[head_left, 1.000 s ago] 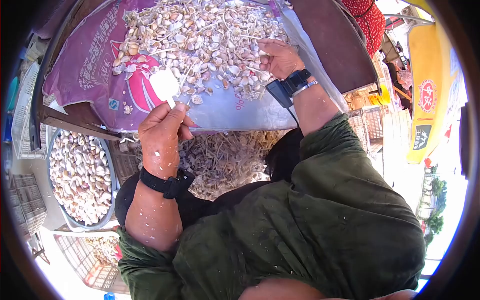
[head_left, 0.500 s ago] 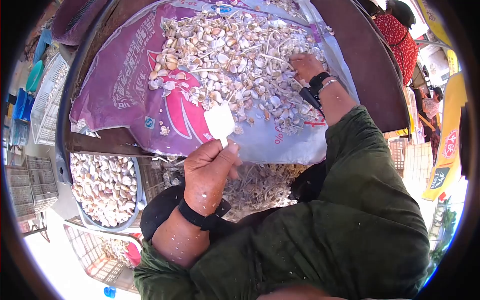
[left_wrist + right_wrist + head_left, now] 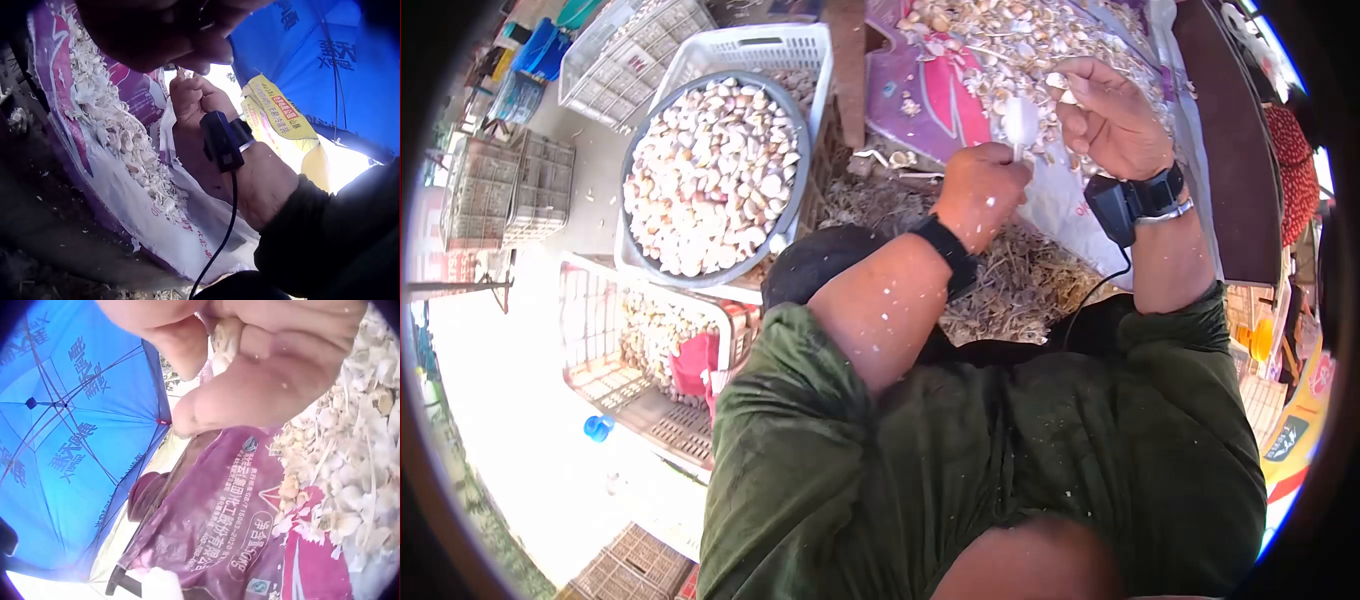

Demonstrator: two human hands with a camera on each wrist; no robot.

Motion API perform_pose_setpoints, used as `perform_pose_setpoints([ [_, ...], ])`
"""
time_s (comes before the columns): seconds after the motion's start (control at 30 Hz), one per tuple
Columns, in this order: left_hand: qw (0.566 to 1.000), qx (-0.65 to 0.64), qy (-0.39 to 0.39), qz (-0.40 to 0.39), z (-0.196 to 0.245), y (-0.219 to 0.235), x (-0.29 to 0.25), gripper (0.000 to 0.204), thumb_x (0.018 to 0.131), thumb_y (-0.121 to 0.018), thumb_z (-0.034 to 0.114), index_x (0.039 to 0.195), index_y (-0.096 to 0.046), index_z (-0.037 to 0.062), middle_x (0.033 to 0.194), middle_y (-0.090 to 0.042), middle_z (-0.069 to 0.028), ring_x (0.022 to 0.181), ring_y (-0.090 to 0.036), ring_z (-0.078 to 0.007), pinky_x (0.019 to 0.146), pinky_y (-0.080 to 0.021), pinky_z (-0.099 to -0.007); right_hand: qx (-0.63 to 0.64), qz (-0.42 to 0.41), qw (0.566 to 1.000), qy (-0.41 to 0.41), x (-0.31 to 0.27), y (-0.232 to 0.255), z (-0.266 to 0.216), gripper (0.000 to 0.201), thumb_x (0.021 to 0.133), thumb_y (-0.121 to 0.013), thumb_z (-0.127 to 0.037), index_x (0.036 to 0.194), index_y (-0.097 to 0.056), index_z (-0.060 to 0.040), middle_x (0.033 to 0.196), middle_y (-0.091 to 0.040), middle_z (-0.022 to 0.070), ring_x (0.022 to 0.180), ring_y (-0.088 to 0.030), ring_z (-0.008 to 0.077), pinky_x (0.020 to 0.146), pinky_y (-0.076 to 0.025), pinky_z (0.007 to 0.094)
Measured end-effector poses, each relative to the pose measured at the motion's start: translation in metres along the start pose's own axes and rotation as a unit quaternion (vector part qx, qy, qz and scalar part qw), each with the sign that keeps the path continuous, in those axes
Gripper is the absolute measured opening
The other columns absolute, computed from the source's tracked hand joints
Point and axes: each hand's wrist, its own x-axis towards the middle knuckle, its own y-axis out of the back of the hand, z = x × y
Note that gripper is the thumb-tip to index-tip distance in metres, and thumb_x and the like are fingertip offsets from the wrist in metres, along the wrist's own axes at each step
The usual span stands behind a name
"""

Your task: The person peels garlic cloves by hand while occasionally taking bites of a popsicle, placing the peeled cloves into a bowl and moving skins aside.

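Note:
In the head view my left hand grips the handle of a small white spoon-shaped tool, its broad head pointing up over the sack. My right hand is close by on the right, raised over the garlic pile. Between its thumb and fingers it pinches a garlic clove; the right wrist view shows this clove partly hidden by the fingers. Under both hands a purple and silver printed sack carries a heap of garlic cloves and skins.
To the left a round grey tub full of cloves sits on a white crate. More plastic crates stand farther left. Garlic skins are piled below the sack's near edge. A blue canopy hangs overhead.
The head view has swung to the left, bringing the tub fully into sight. My right hand has come up from the heap with a clove, nearer to my left hand, which keeps the white tool.

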Motion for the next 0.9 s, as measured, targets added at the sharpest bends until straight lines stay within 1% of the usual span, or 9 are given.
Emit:
perform_pose_setpoints([
  [0.17,0.993,0.043,-0.082,0.079,-0.061,0.012,0.022,0.019,0.083,-0.063,0.014,0.071,-0.062,-0.001,0.069,-0.063,-0.0122,0.06,-0.062,-0.0177,0.055,-0.049,-0.0331,-0.182,-0.214,0.958,-0.052,0.017,-0.164,0.0,0.029,0.093,-0.059,-0.018,0.112,-0.058,0.0041,0.096,-0.065,0.0122,0.062,-0.06,0.0116,0.056,-0.051,0.0241],
  [0.3,0.987,-0.019,-0.059,0.146,-0.042,0.046,-0.061,0.017,0.085,-0.062,0.014,0.075,-0.063,0.0001,0.068,-0.062,-0.0099,0.059,-0.06,-0.0169,0.054,-0.047,-0.0315,-0.26,-0.365,0.873,0.191,0.039,-0.273,0.052,0.04,0.088,-0.063,-0.021,0.118,-0.055,0.0048,0.101,-0.062,0.0189,0.08,-0.064,0.0241,0.075,-0.052,0.0334],
  [0.37,0.984,-0.056,-0.053,0.159,-0.028,0.068,-0.094,0.017,0.086,-0.061,0.014,0.076,-0.063,0.0006,0.068,-0.061,-0.0088,0.058,-0.059,-0.0166,0.054,-0.046,-0.0308,-0.485,-0.289,0.658,0.499,0.043,-0.291,0.072,0.052,0.08,-0.069,-0.02,0.123,-0.051,0.0036,0.107,-0.057,0.0216,0.099,-0.061,0.0318,0.086,-0.049,0.0379],
  [0.4,0.984,-0.077,-0.052,0.151,-0.022,0.075,-0.102,0.016,0.086,-0.061,0.014,0.077,-0.063,0.0009,0.067,-0.061,-0.0082,0.058,-0.058,-0.0164,0.054,-0.046,-0.0304,-0.444,-0.293,0.733,0.425,0.04,-0.294,0.071,0.055,0.077,-0.07,-0.02,0.123,-0.051,0.004,0.11,-0.055,0.0221,0.103,-0.059,0.0334,0.088,-0.048,0.0391],
  [0.5,0.983,-0.167,-0.038,0.072,-0.012,0.059,-0.085,0.016,0.088,-0.061,0.015,0.079,-0.064,0.0017,0.067,-0.06,-0.0065,0.056,-0.057,-0.0158,0.053,-0.045,-0.0293,-0.328,-0.257,0.835,0.358,0.031,-0.262,0.046,0.044,0.079,-0.069,-0.018,0.115,-0.056,0.0038,0.104,-0.06,0.0217,0.1,-0.06,0.036,0.086,-0.049,0.04],
  [0.63,0.97,-0.242,-0.013,0.011,0.015,0.025,-0.021,0.015,0.089,-0.06,0.015,0.083,-0.065,0.0028,0.066,-0.059,-0.0043,0.055,-0.055,-0.015,0.053,-0.043,-0.0278,-0.304,-0.12,0.93,0.168,0.008,-0.155,-0.017,0.03,0.095,-0.058,-0.016,0.12,-0.058,0.0023,0.11,-0.066,0.0139,0.093,-0.069,0.0199,0.075,-0.054,0.0289],
  [0.7,0.996,-0.066,0.051,-0.008,0.035,0.031,-0.037,0.019,0.092,-0.058,0.016,0.085,-0.065,0.0,0.069,-0.062,-0.004,0.054,-0.053,-0.0092,0.053,-0.041,-0.0214,-0.27,0.04,0.954,0.126,0.011,-0.082,-0.029,0.035,0.096,-0.057,-0.025,0.117,-0.059,0.0026,0.109,-0.066,0.0121,0.097,-0.068,0.02,0.078,-0.053,0.0283],
  [0.77,0.995,-0.09,0.05,-0.007,0.042,0.027,-0.04,0.018,0.092,-0.058,0.013,0.085,-0.065,-0.001,0.07,-0.062,-0.0046,0.055,-0.054,-0.0096,0.053,-0.042,-0.022,-0.334,0.197,0.919,0.064,0.024,-0.004,-0.034,0.04,0.096,-0.056,-0.031,0.118,-0.059,0.0024,0.111,-0.064,0.0108,0.103,-0.065,0.0217,0.08,-0.052,0.0306],
  [0.9,0.993,-0.099,0.066,-0.026,0.049,0.021,-0.037,0.015,0.092,-0.058,0.009,0.089,-0.066,-0.0039,0.072,-0.063,-0.0061,0.059,-0.057,-0.0109,0.055,-0.045,-0.0239,-0.427,0.28,0.86,-0.011,0.066,0.119,-0.032,0.031,0.096,-0.052,-0.022,0.116,-0.062,-0.0013,0.123,-0.057,0.0161,0.108,-0.06,0.0238,0.086,-0.052,0.0358],
])
